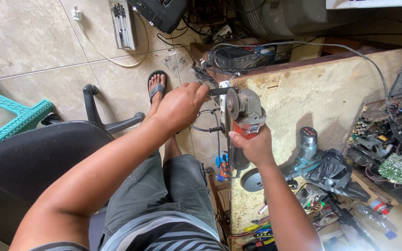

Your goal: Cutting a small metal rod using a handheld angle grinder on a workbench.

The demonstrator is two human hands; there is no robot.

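Two hands on one tool. My right hand (255,146) is closed in a grip around the red-and-grey body of the angle grinder (244,122), fingers wrapped from the far side, thumb toward me. My left hand (181,104) is closed on the black side handle (219,91) that sticks out from the grinder's head toward the left of the frame.

Grinder position: centre of frame, at the near-left edge of the worn wooden surface (331,93), head uppermost in the picture. Its long axis runs roughly top to bottom of the frame, body toward me, disc (232,104) at the upper end, seen nearly edge-on and facing left. The side handle lies crosswise to that axis. The right hand is lower in the frame, on the body; the left hand is level with the head, so the left is nearer the disc.

Outward from there: the grey cable (350,50) arcs across the top of the surface. A second grinder, teal and black (298,160), lies to the right of my right forearm, its disc just beside that arm. A black plastic bag (333,169) touches it. Circuit boards (387,148) crowd the right edge of frame. Lower left: black chair seat (38,155); tiled floor (33,42) above it; my sandalled foot (157,86) upper centre.
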